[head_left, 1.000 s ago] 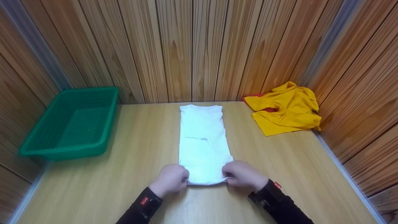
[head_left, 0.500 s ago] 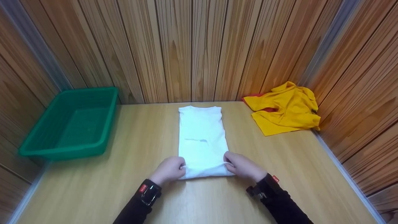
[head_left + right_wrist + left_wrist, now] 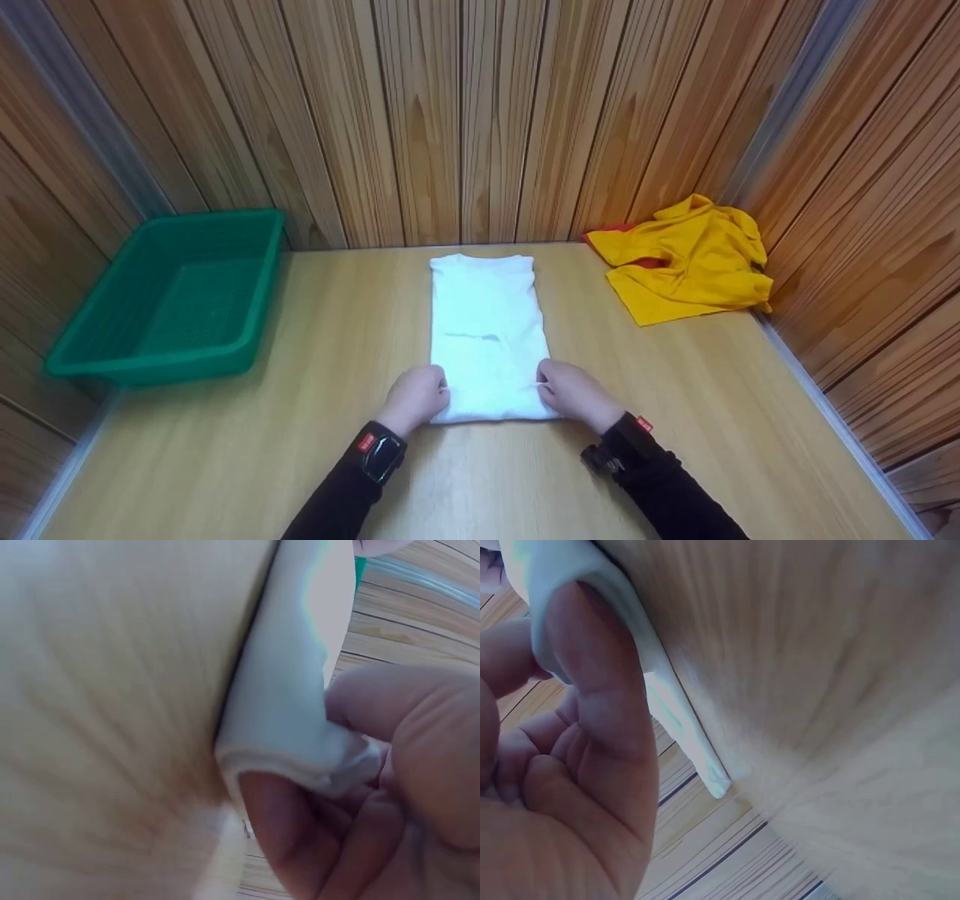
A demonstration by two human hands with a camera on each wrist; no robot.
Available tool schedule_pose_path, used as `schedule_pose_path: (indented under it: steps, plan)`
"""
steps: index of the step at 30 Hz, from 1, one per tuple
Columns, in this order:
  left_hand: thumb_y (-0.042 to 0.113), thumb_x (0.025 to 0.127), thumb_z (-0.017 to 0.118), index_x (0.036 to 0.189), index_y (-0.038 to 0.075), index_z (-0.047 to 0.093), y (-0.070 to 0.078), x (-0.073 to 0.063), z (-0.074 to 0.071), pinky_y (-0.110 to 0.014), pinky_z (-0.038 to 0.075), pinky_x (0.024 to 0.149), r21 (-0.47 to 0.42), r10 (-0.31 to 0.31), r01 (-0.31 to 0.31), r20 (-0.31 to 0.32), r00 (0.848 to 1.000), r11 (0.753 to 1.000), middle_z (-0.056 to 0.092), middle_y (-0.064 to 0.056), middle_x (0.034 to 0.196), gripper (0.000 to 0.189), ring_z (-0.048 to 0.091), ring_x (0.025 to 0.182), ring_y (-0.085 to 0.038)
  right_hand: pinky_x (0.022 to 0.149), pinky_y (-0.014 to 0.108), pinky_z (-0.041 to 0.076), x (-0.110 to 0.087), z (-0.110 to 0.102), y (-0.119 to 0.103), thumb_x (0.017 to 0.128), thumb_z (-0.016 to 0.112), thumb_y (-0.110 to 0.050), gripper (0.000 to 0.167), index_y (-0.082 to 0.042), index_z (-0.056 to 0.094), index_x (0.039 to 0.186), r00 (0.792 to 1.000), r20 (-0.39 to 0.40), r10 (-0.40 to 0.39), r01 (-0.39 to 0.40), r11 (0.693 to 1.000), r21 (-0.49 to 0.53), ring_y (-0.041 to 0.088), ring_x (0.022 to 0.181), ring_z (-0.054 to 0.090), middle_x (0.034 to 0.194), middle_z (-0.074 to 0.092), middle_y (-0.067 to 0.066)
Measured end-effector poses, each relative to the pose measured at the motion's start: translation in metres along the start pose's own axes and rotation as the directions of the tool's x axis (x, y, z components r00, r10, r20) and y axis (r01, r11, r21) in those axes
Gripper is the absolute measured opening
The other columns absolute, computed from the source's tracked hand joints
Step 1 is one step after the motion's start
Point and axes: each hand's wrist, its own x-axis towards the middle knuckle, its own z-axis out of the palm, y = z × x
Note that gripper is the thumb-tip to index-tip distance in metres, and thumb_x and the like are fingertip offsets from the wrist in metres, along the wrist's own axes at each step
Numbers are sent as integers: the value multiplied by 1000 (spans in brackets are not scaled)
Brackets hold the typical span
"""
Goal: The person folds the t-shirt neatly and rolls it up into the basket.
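Observation:
A white T-shirt (image 3: 487, 315), folded into a long narrow strip, lies flat on the table with its neckline toward the back wall. Its near end is turned up in a fold. At the left corner of that fold my left hand (image 3: 415, 394) pinches the cloth; the left wrist view shows the thumb (image 3: 604, 667) and a finger with fabric between them. My right hand (image 3: 577, 394) pinches the right corner in the same way, and in the right wrist view the layered white cloth (image 3: 281, 712) wraps round a fingertip.
A green plastic basket (image 3: 247, 349) stands at the back left. In the back right corner lies a crumpled yellow garment (image 3: 697, 262), with a red cloth (image 3: 600, 236) partly under it. Wood-panelled walls (image 3: 420, 112) enclose the wooden table (image 3: 345, 322) at the back and sides.
Both hands have moved away from me, carrying the near edge of the white T-shirt up and over onto itself. The strip is now shorter at its near end.

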Motion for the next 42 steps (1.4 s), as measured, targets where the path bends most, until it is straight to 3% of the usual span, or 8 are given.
schedule_pose_path:
  steps: [6,9,13,16,19,32,38,42]
  plan:
    - [7,82,65,79,5,63,3,1,1,-39,49,61,45,-16,16,-19,1000,999,60,-4,73,4,56,65,-23,65,38,46,2,-2,-1,92,65,-16,10,-10,59,89,990,24,140,-136,984,-112,20,70,49,79,53,2]
    - [7,82,65,79,5,62,4,1,2,-38,47,60,43,-32,33,-10,999,999,59,-3,72,5,55,64,-22,69,38,47,-1,-5,-1,91,68,-17,12,-9,61,94,990,0,142,-140,980,-142,21,75,50,85,55,3]
    - [7,83,64,78,5,61,6,2,2,-36,45,58,36,-56,56,11,998,998,56,-2,70,6,51,63,-21,78,40,50,-10,-9,-4,88,71,-14,17,-7,64,102,993,-90,-74,60,987,-152,24,87,56,96,62,6]
    - [6,82,64,78,5,61,7,2,1,-36,44,58,34,-49,49,8,999,998,55,-2,70,6,50,62,-21,86,41,51,-19,-11,-12,86,72,-10,21,-7,67,106,947,-135,-292,264,946,-190,25,96,60,103,65,8]
    - [6,81,64,78,4,61,7,2,0,-36,44,57,30,-42,42,7,999,999,55,-2,70,5,50,63,-21,89,41,52,-27,-11,-22,85,73,-9,27,-7,67,111,908,-117,-403,370,900,-232,26,102,62,108,67,8]
    - [6,81,65,79,4,63,5,2,1,-38,47,61,27,-54,54,9,998,998,60,-4,74,4,55,66,-23,97,47,48,-40,2,-32,92,69,-12,41,-1,62,130,951,13,-308,304,929,-209,33,117,59,130,61,18]
    - [7,84,67,77,6,60,15,-5,2,-35,46,52,214,41,-14,-124,991,977,54,-3,67,10,53,59,-21,97,47,48,-38,3,-30,92,68,-11,38,-1,63,129,948,22,-317,315,929,-193,33,116,59,129,61,19]
    - [6,83,68,79,6,62,26,-17,0,-31,44,50,387,194,-94,-227,954,917,51,-3,67,8,50,57,-18,96,47,48,-37,3,-29,91,69,-9,38,-2,63,128,944,15,-328,325,927,-189,33,115,60,128,62,19]
